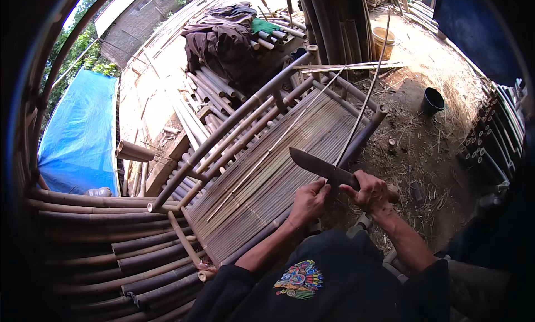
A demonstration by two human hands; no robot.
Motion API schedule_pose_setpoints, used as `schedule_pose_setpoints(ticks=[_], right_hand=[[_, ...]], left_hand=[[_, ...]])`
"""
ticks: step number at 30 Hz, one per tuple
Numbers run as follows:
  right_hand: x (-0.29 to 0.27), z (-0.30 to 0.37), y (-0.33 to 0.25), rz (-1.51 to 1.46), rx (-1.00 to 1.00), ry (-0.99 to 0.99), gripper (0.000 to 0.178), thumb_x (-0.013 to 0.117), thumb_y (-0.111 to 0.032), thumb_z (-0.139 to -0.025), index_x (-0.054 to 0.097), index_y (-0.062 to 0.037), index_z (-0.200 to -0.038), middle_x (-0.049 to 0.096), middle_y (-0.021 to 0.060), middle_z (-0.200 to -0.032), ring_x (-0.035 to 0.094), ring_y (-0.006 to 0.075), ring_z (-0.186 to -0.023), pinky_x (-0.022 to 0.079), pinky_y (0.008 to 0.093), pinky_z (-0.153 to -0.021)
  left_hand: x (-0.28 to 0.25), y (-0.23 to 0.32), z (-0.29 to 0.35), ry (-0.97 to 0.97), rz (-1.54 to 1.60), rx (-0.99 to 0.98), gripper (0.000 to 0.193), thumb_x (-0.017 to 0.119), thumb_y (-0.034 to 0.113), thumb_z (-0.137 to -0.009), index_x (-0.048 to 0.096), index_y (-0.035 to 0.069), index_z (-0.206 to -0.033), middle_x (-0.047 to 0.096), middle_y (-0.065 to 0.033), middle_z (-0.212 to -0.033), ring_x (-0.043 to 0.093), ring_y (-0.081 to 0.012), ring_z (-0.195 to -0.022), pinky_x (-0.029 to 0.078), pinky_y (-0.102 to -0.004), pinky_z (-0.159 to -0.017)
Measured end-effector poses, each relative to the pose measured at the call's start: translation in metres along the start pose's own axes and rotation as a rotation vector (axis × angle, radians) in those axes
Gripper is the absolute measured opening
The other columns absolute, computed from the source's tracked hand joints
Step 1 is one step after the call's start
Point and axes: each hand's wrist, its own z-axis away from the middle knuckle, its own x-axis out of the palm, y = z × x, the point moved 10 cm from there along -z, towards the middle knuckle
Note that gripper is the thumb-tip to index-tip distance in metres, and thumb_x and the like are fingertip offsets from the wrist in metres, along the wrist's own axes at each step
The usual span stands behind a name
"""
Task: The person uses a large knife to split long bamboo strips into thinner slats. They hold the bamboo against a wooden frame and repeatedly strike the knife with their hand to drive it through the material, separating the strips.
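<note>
My right hand (pixel 369 193) is wrapped round the handle of a machete (pixel 316 165), whose broad dark blade points left and away from me. Close beside it, my left hand (pixel 310 201) pinches the near end of a long thin bamboo strip (pixel 365 102). The blade crosses the strip just beyond my left fingers; whether it has cut in, I cannot tell. The strip slants far off to the upper right. Under and left of my hands is a bamboo bench (pixel 262 194) with a slatted seat. Another thin bamboo strip (pixel 273 149) lies lengthwise across that seat.
The bench's backrest rail (pixel 234 130) rises on the far side. Stacked bamboo poles (pixel 111 255) lie at left, below a blue tarp (pixel 83 132). A black bucket (pixel 432 101) and a yellowish bucket (pixel 383 42) stand on the littered ground at right.
</note>
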Motion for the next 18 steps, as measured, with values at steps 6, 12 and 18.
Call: schedule_pose_setpoints(ticks=[6,12,18], right_hand=[[-0.005,0.016,-0.052,-0.023,-0.05,-0.001,0.056,0.054,-0.062,-0.085,0.055,-0.007,-0.081,0.061,0.017,-0.067,0.064,0.0398,-0.064,0.05,0.0464,-0.054],[-0.038,0.013,0.003,0.032,0.183,0.044,0.058,0.049,-0.064,-0.086,0.055,-0.0068,-0.08,0.064,0.0161,-0.066,0.067,0.035,-0.064,0.053,0.043,-0.055],[-0.087,0.017,0.079,-0.012,0.454,0.08,0.061,0.043,-0.065,-0.089,0.057,-0.0058,-0.084,0.065,0.0179,-0.068,0.066,0.0382,-0.069,0.053,0.047,-0.058]], left_hand=[[-0.015,0.016,0.028,-0.008,0.044,-0.022,0.026,0.058,0.018,-0.092,0.064,-0.003,-0.105,0.063,-0.0043,-0.073,0.051,-0.0094,-0.066,0.042,-0.0304,-0.058],[0.009,0.027,0.047,-0.048,0.045,0.115,0.027,0.056,0.013,-0.093,0.063,0.0,-0.115,0.066,-0.0072,-0.085,0.056,-0.0083,-0.081,0.045,-0.0254,-0.072],[0.04,0.009,0.066,-0.089,0.054,0.09,0.029,0.058,0.012,-0.092,0.061,0.004,-0.12,0.058,-0.0073,-0.075,0.054,-0.0085,-0.073,0.045,-0.0256,-0.068]])
